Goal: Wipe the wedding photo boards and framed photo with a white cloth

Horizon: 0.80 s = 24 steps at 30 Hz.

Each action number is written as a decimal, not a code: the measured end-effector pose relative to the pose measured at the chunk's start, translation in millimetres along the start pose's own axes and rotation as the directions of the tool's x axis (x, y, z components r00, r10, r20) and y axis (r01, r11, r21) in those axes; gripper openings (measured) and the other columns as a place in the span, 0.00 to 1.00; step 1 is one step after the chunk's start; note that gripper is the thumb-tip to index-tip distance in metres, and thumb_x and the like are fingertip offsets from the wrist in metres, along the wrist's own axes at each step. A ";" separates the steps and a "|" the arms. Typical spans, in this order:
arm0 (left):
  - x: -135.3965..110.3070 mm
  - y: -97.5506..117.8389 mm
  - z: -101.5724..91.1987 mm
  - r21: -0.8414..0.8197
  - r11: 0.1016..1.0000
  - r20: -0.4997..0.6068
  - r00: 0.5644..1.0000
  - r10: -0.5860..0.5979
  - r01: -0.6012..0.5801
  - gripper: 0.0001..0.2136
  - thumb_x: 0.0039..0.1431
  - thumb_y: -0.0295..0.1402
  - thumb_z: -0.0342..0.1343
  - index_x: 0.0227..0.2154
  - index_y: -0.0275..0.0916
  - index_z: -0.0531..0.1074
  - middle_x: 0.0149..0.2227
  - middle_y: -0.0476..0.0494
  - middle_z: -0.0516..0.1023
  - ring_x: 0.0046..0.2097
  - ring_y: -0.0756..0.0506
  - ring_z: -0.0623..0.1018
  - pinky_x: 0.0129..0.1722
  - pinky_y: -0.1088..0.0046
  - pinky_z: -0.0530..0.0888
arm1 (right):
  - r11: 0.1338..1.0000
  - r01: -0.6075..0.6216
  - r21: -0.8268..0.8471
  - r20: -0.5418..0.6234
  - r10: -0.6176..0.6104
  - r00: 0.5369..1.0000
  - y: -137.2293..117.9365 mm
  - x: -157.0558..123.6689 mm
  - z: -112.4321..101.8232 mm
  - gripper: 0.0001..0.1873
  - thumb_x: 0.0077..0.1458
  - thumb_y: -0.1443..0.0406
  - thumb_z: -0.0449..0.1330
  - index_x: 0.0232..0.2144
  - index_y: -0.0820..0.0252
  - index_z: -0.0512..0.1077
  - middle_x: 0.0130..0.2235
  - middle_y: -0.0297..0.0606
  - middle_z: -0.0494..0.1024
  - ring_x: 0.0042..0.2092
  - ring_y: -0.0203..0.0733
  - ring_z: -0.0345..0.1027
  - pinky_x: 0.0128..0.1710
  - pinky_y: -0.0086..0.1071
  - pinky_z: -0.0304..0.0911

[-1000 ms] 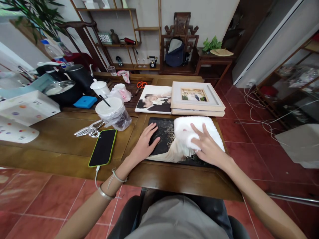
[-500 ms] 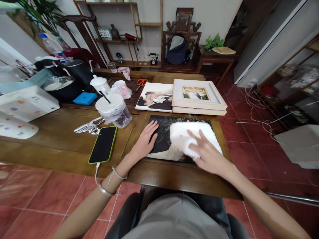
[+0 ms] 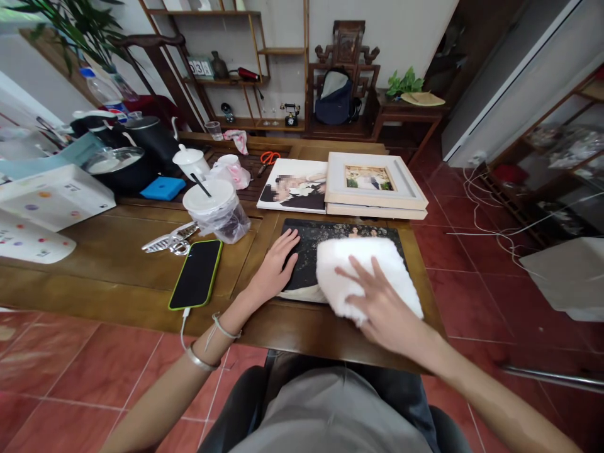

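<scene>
A dark photo panel (image 3: 309, 242) lies flat at the front edge of the wooden table, with pale specks over its black surface. My left hand (image 3: 277, 267) rests flat on the panel's left side, fingers stretched out. On the right part of the panel spreads a fluffy white cloth (image 3: 396, 270). My right hand (image 3: 380, 305) presses down on this cloth from above with its fingers apart. The cloth hides much of the picture and reaches past its lower edge; small figures show just above it.
Behind the panel are a photo print (image 3: 292, 185) and a stacked white picture frame (image 3: 406, 182). To the left lie a phone (image 3: 195, 275) on a cable, a metal tool (image 3: 172, 239) and a lidded cup (image 3: 210, 201). Orange-handled scissors (image 3: 270, 157) lie further back.
My right hand has slid the white cloth down toward me, and the cloth now lies flatter. More of the picture's upper edge shows. The left hand has stayed put.
</scene>
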<state>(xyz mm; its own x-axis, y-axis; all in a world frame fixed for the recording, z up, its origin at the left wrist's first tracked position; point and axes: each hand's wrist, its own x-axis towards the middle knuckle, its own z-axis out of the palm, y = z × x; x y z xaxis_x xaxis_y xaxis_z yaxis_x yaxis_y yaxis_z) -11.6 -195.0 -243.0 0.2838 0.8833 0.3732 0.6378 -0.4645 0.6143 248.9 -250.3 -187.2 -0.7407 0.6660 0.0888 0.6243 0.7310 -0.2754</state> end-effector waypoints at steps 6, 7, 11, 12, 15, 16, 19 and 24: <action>0.3 0.0 -1.1 0.020 1.000 0.034 0.999 -0.010 0.010 0.19 0.66 0.33 0.42 0.57 0.34 0.62 0.62 0.35 0.61 0.66 0.42 0.56 0.63 0.55 0.56 | 0.991 0.106 0.088 0.014 -0.107 0.994 -27.5 -22.2 9.3 0.16 0.40 0.72 0.57 0.33 0.57 0.77 0.65 0.44 0.54 0.66 0.63 0.31 0.61 0.65 0.24; 0.4 -0.2 -1.3 0.022 1.000 0.035 0.999 -0.008 0.008 0.19 0.66 0.33 0.42 0.57 0.34 0.62 0.62 0.34 0.61 0.66 0.42 0.56 0.64 0.55 0.56 | 0.991 0.100 0.086 0.020 -0.102 0.995 -22.1 -17.2 7.6 0.16 0.40 0.72 0.57 0.34 0.57 0.76 0.65 0.43 0.55 0.66 0.62 0.32 0.61 0.64 0.25; 0.5 -1.4 -0.8 0.021 1.000 0.023 1.000 0.007 -0.008 0.19 0.66 0.33 0.43 0.57 0.33 0.63 0.61 0.34 0.63 0.66 0.42 0.56 0.63 0.54 0.57 | 0.998 0.059 0.009 0.022 -0.060 0.998 17.9 19.8 -5.9 0.19 0.44 0.74 0.55 0.41 0.62 0.73 0.61 0.50 0.63 0.66 0.57 0.40 0.62 0.60 0.34; 0.5 -1.8 -0.5 0.020 1.000 0.017 1.000 0.011 -0.011 0.19 0.66 0.33 0.43 0.56 0.34 0.63 0.61 0.34 0.63 0.65 0.42 0.56 0.63 0.54 0.57 | 0.999 0.046 -0.020 -0.003 -0.046 0.999 29.1 30.8 -9.3 0.19 0.46 0.73 0.54 0.43 0.64 0.72 0.58 0.54 0.65 0.65 0.56 0.43 0.62 0.58 0.37; 0.8 -2.4 0.0 0.020 1.000 0.012 1.000 0.013 -0.013 0.19 0.65 0.33 0.43 0.57 0.35 0.63 0.61 0.34 0.63 0.65 0.41 0.57 0.63 0.52 0.58 | 0.996 -0.021 -0.083 -0.069 0.015 0.998 55.8 59.7 -15.6 0.13 0.57 0.68 0.51 0.43 0.64 0.71 0.52 0.54 0.72 0.63 0.54 0.50 0.60 0.54 0.46; 0.9 -2.4 0.0 0.020 1.000 0.014 1.000 0.011 -0.011 0.19 0.65 0.33 0.43 0.57 0.35 0.63 0.61 0.34 0.63 0.65 0.41 0.57 0.62 0.52 0.58 | 0.994 -0.050 -0.095 -0.092 0.041 0.995 61.1 66.4 -16.0 0.14 0.60 0.66 0.49 0.43 0.64 0.71 0.51 0.54 0.73 0.63 0.54 0.52 0.60 0.54 0.48; 1.1 -1.9 -0.3 0.023 1.000 0.019 1.000 0.007 -0.007 0.19 0.65 0.33 0.43 0.56 0.34 0.63 0.61 0.34 0.63 0.65 0.41 0.57 0.63 0.52 0.58 | 0.989 -0.104 -0.109 -0.123 0.091 0.988 63.7 73.4 -13.6 0.16 0.63 0.62 0.47 0.44 0.65 0.70 0.51 0.55 0.73 0.62 0.56 0.54 0.59 0.56 0.46; 1.1 -0.8 -0.3 0.023 1.000 0.011 1.000 0.001 -0.002 0.19 0.65 0.33 0.43 0.56 0.34 0.63 0.61 0.34 0.63 0.65 0.42 0.57 0.63 0.53 0.58 | 0.998 -0.028 -0.061 -0.020 0.027 0.999 24.3 43.6 -4.0 0.18 0.51 0.72 0.53 0.45 0.65 0.71 0.53 0.54 0.71 0.65 0.59 0.44 0.61 0.60 0.39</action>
<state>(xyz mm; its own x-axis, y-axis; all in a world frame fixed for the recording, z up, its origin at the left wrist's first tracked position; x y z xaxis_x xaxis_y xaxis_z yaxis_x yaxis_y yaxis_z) -12.0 -193.7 -242.9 0.2926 0.8833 0.3663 0.6535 -0.4644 0.5978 232.9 -202.9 -186.1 -0.7184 0.6884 0.1001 0.6592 0.7196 -0.2184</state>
